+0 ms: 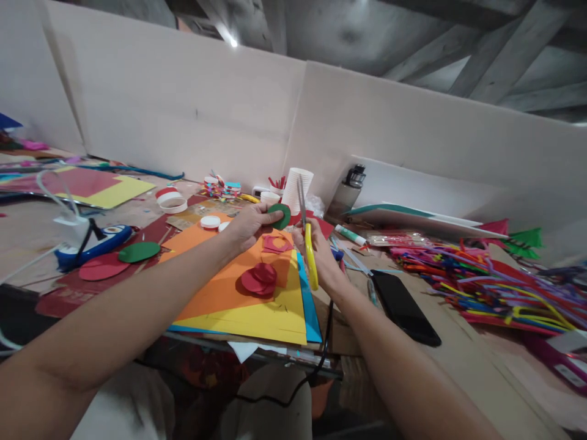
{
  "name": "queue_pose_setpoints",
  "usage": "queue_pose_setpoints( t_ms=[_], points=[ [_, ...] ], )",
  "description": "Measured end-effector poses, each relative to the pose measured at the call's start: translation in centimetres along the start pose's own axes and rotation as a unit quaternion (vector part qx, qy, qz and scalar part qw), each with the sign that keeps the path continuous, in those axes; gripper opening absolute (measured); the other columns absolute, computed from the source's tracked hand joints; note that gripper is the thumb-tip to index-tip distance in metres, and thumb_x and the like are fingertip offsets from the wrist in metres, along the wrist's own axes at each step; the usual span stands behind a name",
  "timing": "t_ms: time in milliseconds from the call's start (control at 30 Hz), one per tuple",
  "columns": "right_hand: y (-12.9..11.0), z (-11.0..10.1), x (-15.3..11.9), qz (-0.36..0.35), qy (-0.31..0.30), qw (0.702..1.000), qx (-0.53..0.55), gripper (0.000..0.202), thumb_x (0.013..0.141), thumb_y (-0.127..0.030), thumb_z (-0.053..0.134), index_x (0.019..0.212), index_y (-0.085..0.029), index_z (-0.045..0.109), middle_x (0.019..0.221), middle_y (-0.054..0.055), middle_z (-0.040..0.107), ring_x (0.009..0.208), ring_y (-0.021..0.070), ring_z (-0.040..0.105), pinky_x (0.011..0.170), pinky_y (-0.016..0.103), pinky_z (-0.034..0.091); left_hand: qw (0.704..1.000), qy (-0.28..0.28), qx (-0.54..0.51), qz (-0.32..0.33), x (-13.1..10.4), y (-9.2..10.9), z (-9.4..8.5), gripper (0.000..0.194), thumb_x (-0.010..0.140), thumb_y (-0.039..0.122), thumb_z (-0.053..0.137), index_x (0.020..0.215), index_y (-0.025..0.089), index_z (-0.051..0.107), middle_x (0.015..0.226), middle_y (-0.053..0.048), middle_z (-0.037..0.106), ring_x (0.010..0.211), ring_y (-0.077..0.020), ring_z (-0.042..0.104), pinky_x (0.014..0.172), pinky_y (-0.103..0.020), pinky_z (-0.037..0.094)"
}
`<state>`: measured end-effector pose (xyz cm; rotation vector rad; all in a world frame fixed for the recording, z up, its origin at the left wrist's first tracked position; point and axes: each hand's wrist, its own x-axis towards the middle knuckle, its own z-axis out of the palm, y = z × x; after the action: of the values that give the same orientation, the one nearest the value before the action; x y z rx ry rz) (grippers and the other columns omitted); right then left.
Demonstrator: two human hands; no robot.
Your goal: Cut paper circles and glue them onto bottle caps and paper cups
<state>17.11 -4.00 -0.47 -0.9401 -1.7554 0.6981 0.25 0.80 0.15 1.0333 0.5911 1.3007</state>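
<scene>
Green paper disc (280, 216): pinched, left hand (251, 225) | yellow scissors (309, 235): gripped, right hand (324, 260) | ribbed white cup (293, 194): contents hidden

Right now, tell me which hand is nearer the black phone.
Right. The right hand, holding yellow-handled scissors, is up and to the left of the phone in the picture; the left hand, pinching a green disc, is farther off that way.

Green disc (279, 216), upright yellow-handled scissors (309, 244)

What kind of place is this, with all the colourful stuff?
Probably a craft workspace: there are scissors in the right hand, orange paper and a bright heap of what look like pipe cleaners.
</scene>
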Motion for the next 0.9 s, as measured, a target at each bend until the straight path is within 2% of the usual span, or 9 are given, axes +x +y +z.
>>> queue_pose_setpoints(
  t_ms=[100,200,467,900],
  points=[
    [-0.1,0.01,-0.35,0.008,-0.039,0.998,-0.045,0.04,0.087,-0.056,0.054,0.105,-0.02,0.053,0.101,0.006,0.062,0.094,0.0198,0.057,0.087,0.034,0.046,0.998,0.038,-0.043,-0.009,0.08,0.59,-0.09,0.018,0.065,0.013,0.081,0.079,0.012,0.069,0.072,-0.002,0.068,0.059,-0.008,0.059,0.049,-0.017,0.038],
    [0.0,0.12,-0.53,0.021,-0.048,0.997,-0.064,0.041,0.088,-0.058,0.052,0.103,-0.02,0.053,0.098,0.006,0.062,0.09,0.0195,0.057,0.083,0.032,0.046,0.997,0.055,-0.048,-0.01,0.03,0.58,0.02,0.015,0.067,0.01,0.079,0.075,0.013,0.066,0.069,-0.001,0.067,0.056,-0.0071,0.058,0.047,-0.016,0.037],
    [0.52,0.02,-0.31,0.018,-0.049,0.995,-0.082,0.035,0.088,-0.056,0.051,0.085,-0.021,0.047,0.085,0.003,0.057,0.082,0.0176,0.054,0.075,0.03,0.045,1.0,0.021,-0.005,0.013,-0.08,0.18,-0.04,0.015,0.068,0.013,0.078,0.079,0.012,0.069,0.071,-0.003,0.069,0.061,-0.0091,0.06,0.053,-0.018,0.038],
    [-0.12,-0.24,-0.24,-0.012,-0.046,0.991,-0.125,0.037,0.089,-0.058,0.049,0.085,-0.021,0.051,0.087,0.003,0.06,0.079,0.0173,0.054,0.074,0.03,0.044,0.999,0.024,0.028,0.018,0.0,0.47,-0.24,0.022,0.061,0.019,0.084,0.079,0.013,0.071,0.072,-0.002,0.068,0.06,-0.0083,0.056,0.052,-0.021,0.032]
  ],
)
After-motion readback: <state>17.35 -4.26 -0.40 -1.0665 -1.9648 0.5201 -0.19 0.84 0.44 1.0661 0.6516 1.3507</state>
